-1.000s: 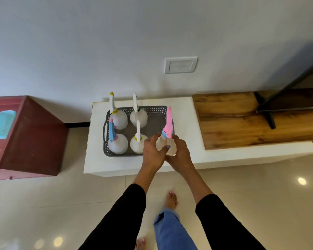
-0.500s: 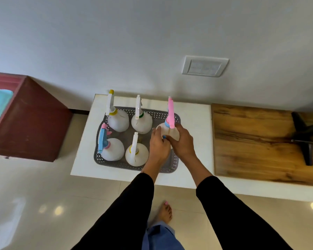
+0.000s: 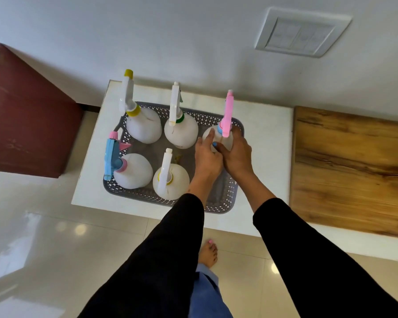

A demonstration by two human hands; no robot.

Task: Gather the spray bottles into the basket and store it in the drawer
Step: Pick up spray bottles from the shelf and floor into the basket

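Note:
A grey perforated basket [image 3: 218,206] sits on a white low cabinet top [image 3: 264,143]. Inside it stand several white spray bottles: a yellow-capped one [image 3: 143,125] and a green-collared one [image 3: 180,131] at the back, a blue-and-pink-headed one [image 3: 133,169] and a white-nozzled one [image 3: 170,182] at the front. My left hand [image 3: 208,154] and my right hand [image 3: 237,157] both grip a pink-headed spray bottle [image 3: 226,118], upright in the basket's far right corner. Whether it rests on the basket floor is hidden by my hands.
A dark red box [image 3: 25,115] stands on the floor to the left. A wooden board [image 3: 349,171] covers the cabinet top to the right. A wall switch plate [image 3: 301,33] is above. My foot [image 3: 208,253] is on the glossy tiled floor below.
Both hands carried the pink-headed bottle from the basket's near right edge over the rim to its far right corner. The camera moved closer.

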